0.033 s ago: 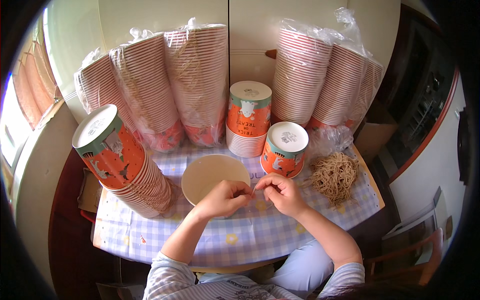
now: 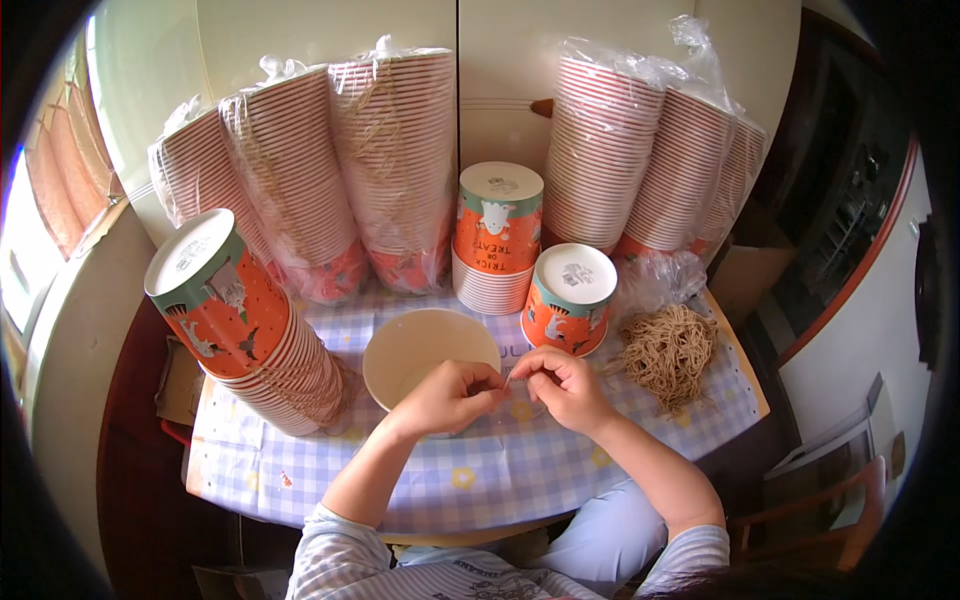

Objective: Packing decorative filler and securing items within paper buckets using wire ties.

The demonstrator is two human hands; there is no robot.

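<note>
An open paper bucket (image 2: 428, 330) with a cream inside stands upright on the table in front of me. At its right rim my left hand (image 2: 448, 398) is closed, thumb and fingertips pinched on a thin piece of cord (image 2: 508, 383). Just to the right, my right hand (image 2: 568, 392) pinches the same cord, so the fingertips of both hands almost meet. Part of the bucket's near side is hidden behind my left hand and wrist. A tangled heap of tan cords (image 2: 668, 355) lies to the right of my right hand.
Upside-down orange buckets stand near: a tall leaning stack (image 2: 255, 320) at left, a shorter stack (image 2: 498, 235) at the back, one low bucket (image 2: 568, 300) beyond my right hand. Plastic-wrapped bucket stacks (image 2: 390, 150) line the back. A checked tablecloth (image 2: 400, 490) covers the table.
</note>
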